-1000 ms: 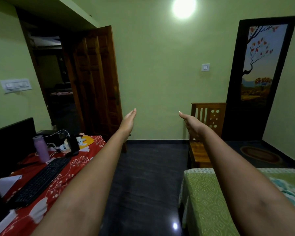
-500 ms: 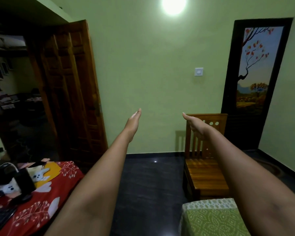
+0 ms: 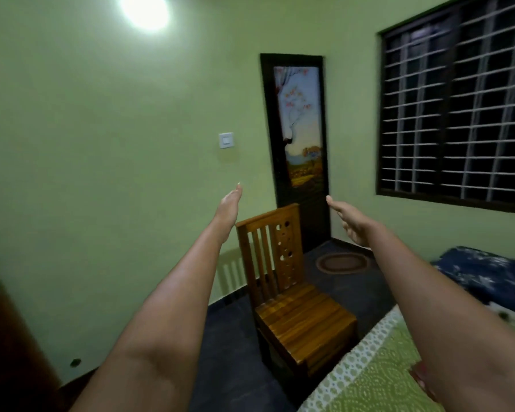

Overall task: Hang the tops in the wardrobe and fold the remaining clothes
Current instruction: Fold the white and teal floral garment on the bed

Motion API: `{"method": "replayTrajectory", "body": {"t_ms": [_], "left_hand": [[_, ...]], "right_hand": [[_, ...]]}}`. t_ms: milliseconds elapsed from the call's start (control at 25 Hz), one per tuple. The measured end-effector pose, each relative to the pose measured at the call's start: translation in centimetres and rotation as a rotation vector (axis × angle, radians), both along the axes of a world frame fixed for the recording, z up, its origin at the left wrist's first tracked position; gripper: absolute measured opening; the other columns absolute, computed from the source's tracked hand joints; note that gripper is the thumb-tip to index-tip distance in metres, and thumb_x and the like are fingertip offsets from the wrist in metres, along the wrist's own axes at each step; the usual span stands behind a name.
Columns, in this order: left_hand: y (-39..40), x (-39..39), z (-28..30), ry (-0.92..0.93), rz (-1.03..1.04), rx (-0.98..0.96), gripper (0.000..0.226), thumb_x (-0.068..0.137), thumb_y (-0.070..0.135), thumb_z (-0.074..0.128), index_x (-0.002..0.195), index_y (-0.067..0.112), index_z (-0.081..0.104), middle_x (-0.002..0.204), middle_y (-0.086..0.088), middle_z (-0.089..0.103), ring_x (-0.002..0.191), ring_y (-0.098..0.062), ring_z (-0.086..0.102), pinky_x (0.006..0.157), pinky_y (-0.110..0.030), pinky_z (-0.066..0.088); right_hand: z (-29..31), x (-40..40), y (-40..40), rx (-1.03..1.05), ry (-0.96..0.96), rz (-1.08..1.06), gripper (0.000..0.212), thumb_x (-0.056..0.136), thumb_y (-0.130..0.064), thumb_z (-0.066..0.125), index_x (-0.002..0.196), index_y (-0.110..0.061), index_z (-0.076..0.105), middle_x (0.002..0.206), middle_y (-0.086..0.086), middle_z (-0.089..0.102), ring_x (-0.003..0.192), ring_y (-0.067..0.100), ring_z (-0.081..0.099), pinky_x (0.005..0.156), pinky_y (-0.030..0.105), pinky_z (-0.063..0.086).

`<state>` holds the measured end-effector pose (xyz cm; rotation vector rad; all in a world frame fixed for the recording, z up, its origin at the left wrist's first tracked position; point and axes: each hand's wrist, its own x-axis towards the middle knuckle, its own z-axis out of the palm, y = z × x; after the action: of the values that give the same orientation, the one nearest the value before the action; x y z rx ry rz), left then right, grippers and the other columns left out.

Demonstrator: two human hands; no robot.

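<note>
Both hands out ahead, left hand (image 3: 228, 208) and right hand (image 3: 350, 223) flat, fingers spread, holding nothing. No tops or wardrobe visible; only chair (image 3: 292, 295), bed (image 3: 378, 379), dark blue cloth (image 3: 488, 275). We judge: find clothes first, then grasp top at shoulders.

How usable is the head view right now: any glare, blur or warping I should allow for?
Head view: the wall light blows out to a white blob at the top edge; the window grille and painted door panel are smeared by motion blur; wide-angle warping bows the window frame; the wooden chair casts a slatted shadow on the green wall; both open hands, left and right, read clearly.
</note>
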<state>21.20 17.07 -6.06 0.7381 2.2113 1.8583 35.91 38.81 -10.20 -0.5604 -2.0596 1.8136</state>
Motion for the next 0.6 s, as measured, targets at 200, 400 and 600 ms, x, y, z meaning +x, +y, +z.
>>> {"method": "replayTrajectory", "body": {"t_ms": [200, 400, 600], "left_hand": [[12.0, -0.6, -1.9, -0.034, -0.339, -0.007, 0.064, 0.098, 0.055, 0.031, 0.150, 0.018, 0.025, 0.155, -0.001, 0.030, 0.143, -0.023, 0.024, 0.116, -0.041, 0.019], [22.8, 2.4, -4.1, -0.090, -0.553, -0.031, 0.064, 0.098, 0.053, 0.034, 0.149, 0.015, 0.027, 0.154, -0.005, 0.030, 0.142, -0.024, 0.027, 0.115, -0.040, 0.020], [33.9, 5.4, -6.5, -0.076, -0.736, -0.065, 0.067, 0.096, 0.057, 0.034, 0.150, 0.019, 0.026, 0.155, -0.002, 0.029, 0.143, -0.022, 0.025, 0.117, -0.042, 0.019]], "right_hand": [[-2.2, 4.2, 5.8, -0.022, -0.044, -0.302, 0.065, 0.097, -0.051, 0.038, 0.152, -0.021, 0.019, 0.160, -0.001, 0.006, 0.147, 0.018, 0.002, 0.117, 0.038, 0.002], [-3.0, 11.4, 11.8, -0.041, -0.077, -0.567, 0.071, 0.096, -0.052, 0.042, 0.152, -0.018, 0.017, 0.160, 0.003, 0.006, 0.147, 0.023, 0.005, 0.118, 0.042, 0.007], [-4.9, 16.6, 18.9, -0.080, -0.103, -0.728, 0.075, 0.095, -0.055, 0.042, 0.153, -0.018, 0.012, 0.160, 0.006, 0.005, 0.147, 0.025, 0.004, 0.118, 0.042, 0.007]]}}
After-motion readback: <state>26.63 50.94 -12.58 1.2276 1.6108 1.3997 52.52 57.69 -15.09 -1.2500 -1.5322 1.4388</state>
